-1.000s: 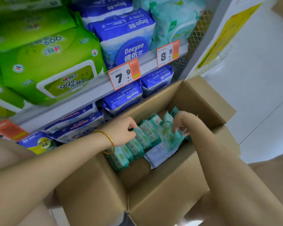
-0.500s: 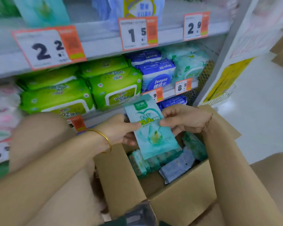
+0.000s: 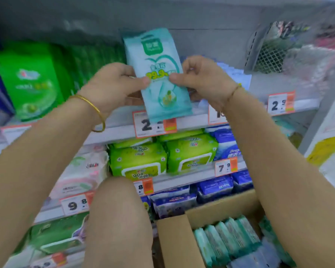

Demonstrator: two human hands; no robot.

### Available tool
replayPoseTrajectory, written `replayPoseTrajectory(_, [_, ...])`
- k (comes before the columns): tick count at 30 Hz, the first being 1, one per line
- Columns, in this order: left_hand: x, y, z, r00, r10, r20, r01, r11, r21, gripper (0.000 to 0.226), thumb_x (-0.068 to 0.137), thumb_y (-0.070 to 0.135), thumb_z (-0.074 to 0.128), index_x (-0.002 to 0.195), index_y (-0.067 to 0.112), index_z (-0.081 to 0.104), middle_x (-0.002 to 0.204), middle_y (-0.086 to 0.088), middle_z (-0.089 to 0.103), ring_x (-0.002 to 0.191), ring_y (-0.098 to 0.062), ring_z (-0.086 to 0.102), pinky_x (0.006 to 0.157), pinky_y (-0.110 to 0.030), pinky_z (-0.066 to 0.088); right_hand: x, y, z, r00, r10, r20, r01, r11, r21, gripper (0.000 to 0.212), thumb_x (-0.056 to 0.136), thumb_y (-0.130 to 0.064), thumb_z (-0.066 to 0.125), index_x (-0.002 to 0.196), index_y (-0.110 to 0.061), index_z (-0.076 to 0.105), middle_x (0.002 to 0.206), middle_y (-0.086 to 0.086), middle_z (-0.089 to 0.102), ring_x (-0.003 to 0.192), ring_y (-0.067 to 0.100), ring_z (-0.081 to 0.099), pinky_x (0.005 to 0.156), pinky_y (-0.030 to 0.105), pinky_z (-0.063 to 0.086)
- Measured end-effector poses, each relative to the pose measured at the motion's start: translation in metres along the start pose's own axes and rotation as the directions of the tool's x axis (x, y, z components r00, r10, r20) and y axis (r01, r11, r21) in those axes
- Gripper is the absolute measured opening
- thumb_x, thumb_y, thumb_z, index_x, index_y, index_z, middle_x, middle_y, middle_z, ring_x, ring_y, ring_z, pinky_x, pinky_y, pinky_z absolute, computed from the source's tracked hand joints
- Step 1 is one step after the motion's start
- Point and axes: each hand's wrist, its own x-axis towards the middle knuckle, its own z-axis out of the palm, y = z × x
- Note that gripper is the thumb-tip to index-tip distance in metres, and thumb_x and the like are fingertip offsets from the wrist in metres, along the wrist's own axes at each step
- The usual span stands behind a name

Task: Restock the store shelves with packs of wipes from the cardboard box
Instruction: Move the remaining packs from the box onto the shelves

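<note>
— What have you got hold of?
— One teal pack of wipes (image 3: 159, 74), upright, in front of the upper shelf (image 3: 193, 122). My left hand (image 3: 112, 84) pinches its left edge and my right hand (image 3: 203, 80) its right edge, with both thumbs on the front face. Its bottom end overlaps the price tag (image 3: 155, 124) that starts with a 2.
— And the shelf around it?
— Grey metal with a grey back wall. A row of tall green packs (image 3: 31, 82) stands at the far left. At the right end there is a wire mesh panel (image 3: 269, 55) and a second tag (image 3: 280, 103) reading 2.9.
— Below that?
— The next shelf down carries lime-green packs (image 3: 137, 161), with a pink-and-white pack (image 3: 83, 171) to their left. The blue packs (image 3: 215, 187) sit lower right. The tags on these rows are orange-edged.
— The box?
— The cardboard box (image 3: 174, 240) sits near right, just in front of the low shelves, flaps open. More teal packs (image 3: 226, 242) stand on edge in a row inside. A yellow sign (image 3: 325, 149) shows at the far right.
</note>
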Motion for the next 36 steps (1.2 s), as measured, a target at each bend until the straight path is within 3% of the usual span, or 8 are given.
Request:
replayPoseTrajectory(3, [0.035, -0.006, -0.015, 0.990, 0.074, -0.123, -0.075, 0.997, 0.000, 0.028, 0.090, -0.003, 0.053, 0.117, 0.000, 0.049, 0.104, -0.015, 0.065, 0.083, -0.016, 0.067, 0.071, -0.025, 0.060, 0.043, -0.005, 0.018, 0.980, -0.116, -0.160, 0.091, 0.983, -0.158, 0.040, 0.082, -0.013, 0.070, 0.064, -0.020, 0.035, 0.061, -0.003, 0.043, 0.055, 0.010, 0.046, 0.050, 0.026, 0.045])
replayPoseTrajectory(11, [0.073, -0.047, -0.007, 0.936, 0.128, -0.327, -0.033, 0.960, 0.279, 0.032, 0.083, 0.001, 0.064, 0.113, 0.004, 0.050, 0.070, 0.002, 0.049, 0.079, -0.024, 0.057, 0.069, -0.040, 0.057, 0.078, 0.044, 0.035, 0.954, -0.095, -0.283, -0.011, 0.936, -0.353, 0.041, 0.082, -0.013, 0.068, 0.064, -0.021, 0.032, 0.065, -0.002, 0.042, 0.075, 0.021, 0.045, 0.075, 0.048, 0.053])
replayPoseTrajectory(18, [0.074, -0.050, -0.006, 0.908, 0.164, -0.385, -0.012, 0.930, 0.367, 0.037, 0.079, 0.012, 0.071, 0.098, 0.013, 0.039, 0.077, 0.003, 0.045, 0.088, -0.029, 0.058, 0.082, -0.048, 0.054, 0.078, 0.044, 0.038, 0.975, -0.030, -0.221, -0.097, 0.835, -0.541, 0.040, 0.075, -0.021, 0.076, 0.088, -0.012, 0.039, 0.096, 0.008, 0.047, 0.085, 0.019, 0.044, 0.062, 0.028, 0.039])
replayPoseTrajectory(23, [0.058, -0.044, 0.005, 0.829, 0.356, -0.432, -0.091, 0.847, 0.525, 0.045, 0.076, 0.015, 0.073, 0.111, 0.004, 0.047, 0.111, -0.015, 0.048, 0.095, -0.030, 0.054, 0.088, -0.034, 0.047, 0.059, 0.034, 0.032, 0.950, -0.116, -0.288, -0.055, 0.850, -0.524, 0.050, 0.074, -0.021, 0.078, 0.095, -0.012, 0.034, 0.100, 0.004, 0.039, 0.087, 0.017, 0.038, 0.068, 0.019, 0.027])
replayPoseTrajectory(26, [0.027, -0.039, 0.032, 0.800, 0.488, -0.351, -0.282, 0.820, 0.498, 0.038, 0.077, 0.010, 0.069, 0.109, 0.008, 0.049, 0.105, -0.008, 0.045, 0.084, -0.018, 0.050, 0.075, -0.014, 0.043, 0.016, 0.027, 0.019, 0.918, -0.215, -0.333, 0.052, 0.898, -0.437, 0.039, 0.076, -0.016, 0.075, 0.092, -0.015, 0.039, 0.097, 0.003, 0.046, 0.084, 0.021, 0.050, 0.072, 0.023, 0.037])
replayPoseTrajectory(29, [-0.014, -0.052, 0.077, 0.877, 0.453, -0.161, -0.379, 0.857, 0.350, 0.034, 0.079, 0.006, 0.066, 0.097, 0.027, 0.046, 0.100, -0.003, 0.052, 0.075, -0.010, 0.053, 0.068, -0.012, 0.042, -0.055, 0.044, -0.002, 0.920, -0.141, -0.366, 0.046, 0.965, -0.257, 0.024, 0.079, -0.011, 0.071, 0.083, -0.019, 0.049, 0.085, -0.004, 0.053, 0.073, 0.024, 0.061, 0.066, 0.035, 0.053])
replayPoseTrajectory(32, [-0.040, -0.094, 0.131, 0.945, 0.287, 0.155, -0.322, 0.897, 0.303, 0.027, 0.081, 0.007, 0.066, 0.096, 0.023, 0.050, 0.099, 0.002, 0.056, 0.075, -0.001, 0.054, 0.065, -0.004, 0.039, -0.117, 0.104, -0.027, 0.933, 0.170, -0.317, -0.235, 0.956, -0.177, 0.020, 0.084, -0.011, 0.066, 0.077, -0.021, 0.051, 0.076, -0.002, 0.058, 0.062, 0.019, 0.064, 0.054, 0.034, 0.055])
replayPoseTrajectory(36, [-0.050, -0.162, 0.211, 0.885, -0.010, 0.466, -0.199, 0.896, 0.397, 0.024, 0.084, 0.007, 0.061, 0.101, 0.021, 0.053, 0.112, -0.005, 0.057, 0.080, -0.008, 0.061, 0.072, -0.011, 0.046, -0.169, 0.239, -0.054, 0.738, 0.603, -0.302, -0.674, 0.676, -0.297, 0.006, 0.086, -0.016, 0.062, 0.084, -0.012, 0.058, 0.081, 0.010, 0.065, 0.076, 0.030, 0.066, 0.068, 0.042, 0.054])
